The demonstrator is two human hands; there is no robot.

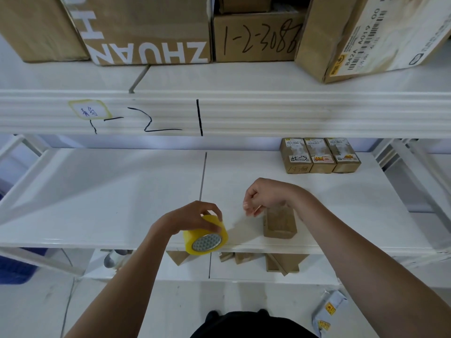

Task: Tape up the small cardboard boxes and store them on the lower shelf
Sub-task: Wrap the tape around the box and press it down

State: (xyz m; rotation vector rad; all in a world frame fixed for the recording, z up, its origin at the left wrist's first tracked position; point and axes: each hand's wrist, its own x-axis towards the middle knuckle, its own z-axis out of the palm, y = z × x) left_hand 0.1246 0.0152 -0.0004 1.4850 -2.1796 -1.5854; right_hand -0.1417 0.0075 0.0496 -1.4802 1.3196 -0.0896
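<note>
A small brown cardboard box stands on the white middle shelf near its front edge. My left hand grips a roll of yellow-tinted clear tape just left of the box. A stretch of clear tape runs from the roll up to my right hand, whose fingers pinch the tape end above the box's far left corner. Three small labelled boxes stand side by side at the back right of the same shelf.
Large cardboard cartons fill the upper shelf. Below the middle shelf's front edge, several small brown boxes lie on the lower shelf. A blue crate is at the left, and a white packet lies on the floor at the right.
</note>
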